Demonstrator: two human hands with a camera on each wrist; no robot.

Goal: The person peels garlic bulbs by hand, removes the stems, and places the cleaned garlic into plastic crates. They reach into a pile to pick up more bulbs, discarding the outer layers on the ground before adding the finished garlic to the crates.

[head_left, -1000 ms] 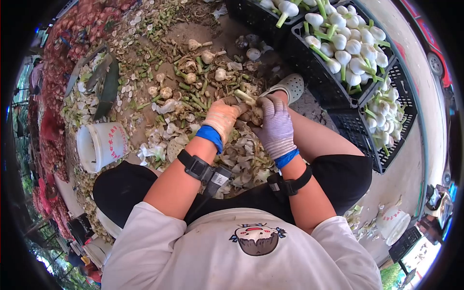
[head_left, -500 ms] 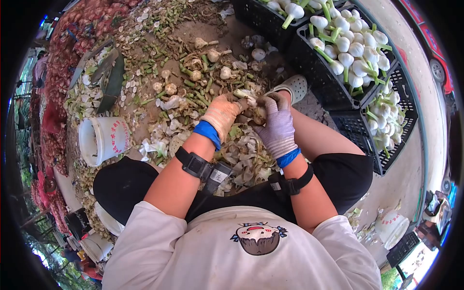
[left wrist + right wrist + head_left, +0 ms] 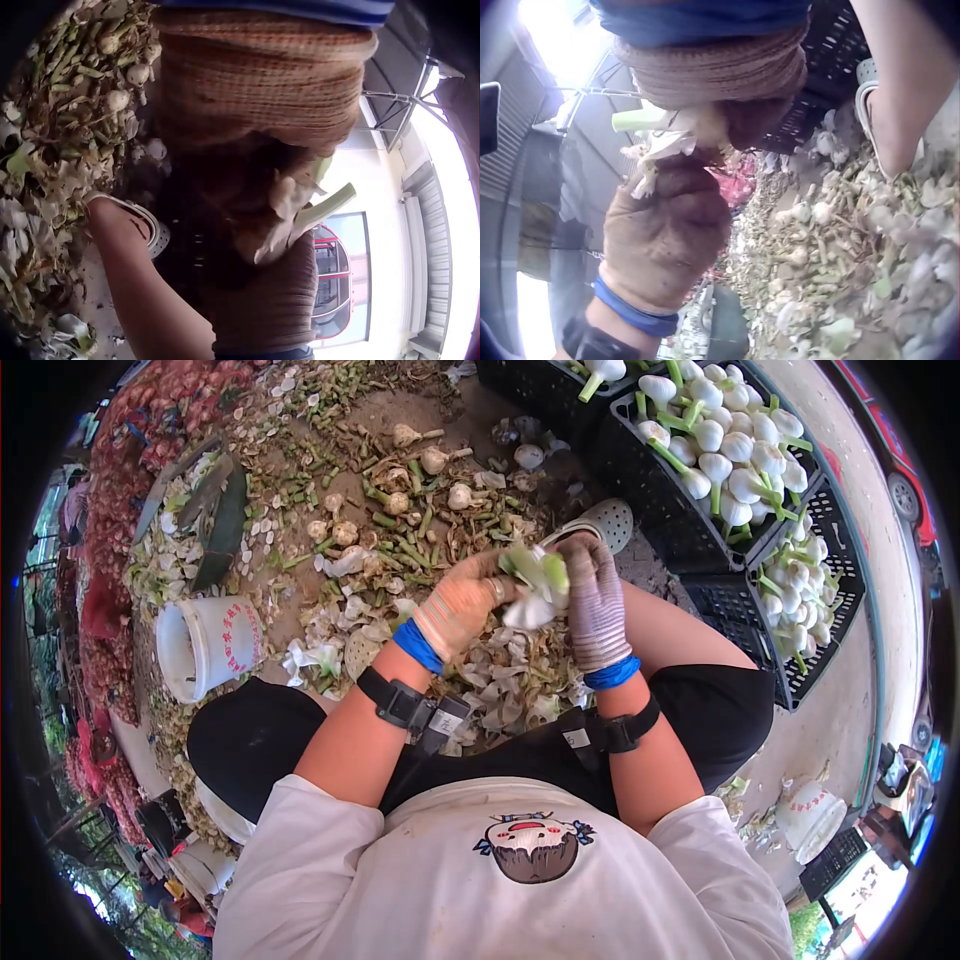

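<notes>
Gripping a papery garlic bulb point(image 3: 535, 588), knit-gloved left hand point(image 3: 458, 608) and right hand point(image 3: 597, 605).

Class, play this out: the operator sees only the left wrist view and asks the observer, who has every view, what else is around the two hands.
Operator: What lies beyond the shoe?
Observer: Black crates of peeled white garlic.
Operator: What colour are the gloves?
Observer: The left hand wears orange, the right hand pale purple.
Operator: Anything to the person's left?
Observer: A white bucket lying on its side.
</notes>
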